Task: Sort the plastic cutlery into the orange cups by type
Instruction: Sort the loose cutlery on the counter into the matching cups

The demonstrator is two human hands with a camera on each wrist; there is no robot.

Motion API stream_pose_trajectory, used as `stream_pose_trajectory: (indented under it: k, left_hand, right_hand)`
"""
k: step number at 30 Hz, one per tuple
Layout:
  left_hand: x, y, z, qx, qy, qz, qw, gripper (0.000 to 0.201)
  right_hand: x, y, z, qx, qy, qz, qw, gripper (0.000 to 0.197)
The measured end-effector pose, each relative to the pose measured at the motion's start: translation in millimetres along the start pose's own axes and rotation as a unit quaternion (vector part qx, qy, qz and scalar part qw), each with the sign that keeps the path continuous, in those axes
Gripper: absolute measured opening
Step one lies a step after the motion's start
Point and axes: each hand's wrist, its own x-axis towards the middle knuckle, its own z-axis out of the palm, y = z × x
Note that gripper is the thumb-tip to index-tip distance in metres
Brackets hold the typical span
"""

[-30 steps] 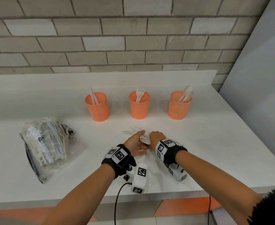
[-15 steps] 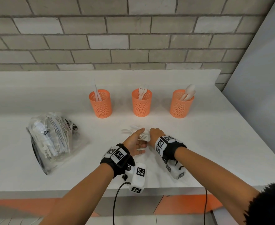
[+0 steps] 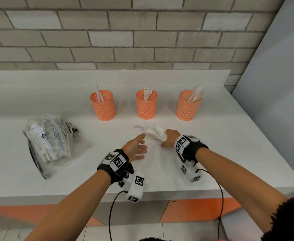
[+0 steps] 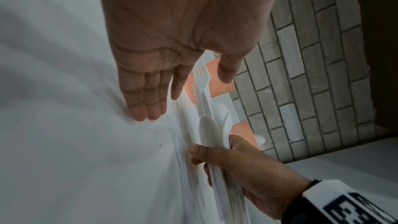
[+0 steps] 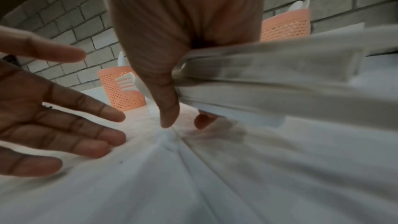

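Gripping a bundle of white plastic cutlery (image 3: 155, 132) by the handles, the right hand (image 3: 168, 139) has its thumb and fingers curled round it just above the white surface (image 3: 229, 145). From the left wrist view the bundle shows a fork (image 4: 202, 81) on top and at least 2 spoon bowls (image 4: 210, 129) under it, their heads pointing toward the cups; how many pieces it holds in all cannot be told. The left hand (image 3: 136, 148) lies beside it, palm turned inward, fingers straight and spread, holding nothing, its fingertips (image 4: 148, 111) at or just above the surface.

3 orange mesh cups stand in a row toward the back, well apart from each other. The left cup (image 3: 103, 105) holds knives (image 3: 98, 92), the middle cup (image 3: 146, 104) holds forks (image 3: 148, 93), and the right cup (image 3: 188, 106) holds spoons (image 3: 195, 94), all standing upright or leaning against the rims. The held bundle sits in front of the gap between the middle and right cups.

Off to the left on the surface lies a crumpled clear plastic bag (image 3: 52, 145) with printed warning text and more white cutlery inside. A grey brick wall (image 3: 142, 35) rises behind the surface.
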Motion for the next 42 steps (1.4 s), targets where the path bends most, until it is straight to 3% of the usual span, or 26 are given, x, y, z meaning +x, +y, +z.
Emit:
stream_pose_trajectory:
  k: [4,10,18,20,22,24,26,28,32,35,38,42]
  left_hand:
    - [-4,-2,0,0.020,0.005,0.007,1.000,0.031]
    - [-12,-6,3,0.042,0.003,0.010,0.999,0.031]
    - [-24,-12,-2,0.048,0.006,0.016,0.999,0.032]
    - [-28,-12,-5,0.042,0.006,0.021,0.999,0.032]
    - [-32,-11,-7,0.025,0.003,0.026,0.999,0.032]
    - [-35,-11,-9,-0.005,-0.004,0.027,1.000,0.032]
    - [-36,-11,-9,-0.059,-0.018,0.026,0.998,0.032]
    - [-37,-10,-7,-0.125,-0.030,0.022,0.991,0.033]
    - [-35,-3,4,-0.226,-0.060,0.009,0.972,0.038]
    - [-34,7,13,-0.291,-0.072,0.000,0.954,0.041]
    - [-34,15,21,-0.349,-0.078,0.001,0.934,0.041]
    - [-40,30,32,-0.383,-0.103,0.006,0.918,0.044]
  right_hand:
    - [-4,1,11,-0.008,-0.002,0.011,1.000,0.050]
    - [-6,-3,18,-0.026,0.017,-0.003,1.000,0.032]
    - [-13,-11,19,-0.065,0.010,-0.010,0.998,0.039]
    - [-13,-12,14,-0.027,0.013,-0.010,1.000,0.039]
    - [-13,-13,5,0.088,0.032,-0.028,0.995,0.027]
    - [-17,-16,-8,0.277,0.057,-0.058,0.957,0.015]
    - [-22,-22,-25,0.429,0.102,-0.086,0.894,0.011]
    - [-28,-32,-42,0.514,0.140,-0.111,0.839,0.010]
    - [-39,-55,-55,0.614,0.174,-0.129,0.759,0.023]
    - [-51,-68,-52,0.627,0.201,-0.145,0.739,0.016]
    - [-59,-73,-51,0.633,0.226,-0.147,0.726,0.022]
    - [-63,-74,-53,0.620,0.239,-0.152,0.731,0.023]
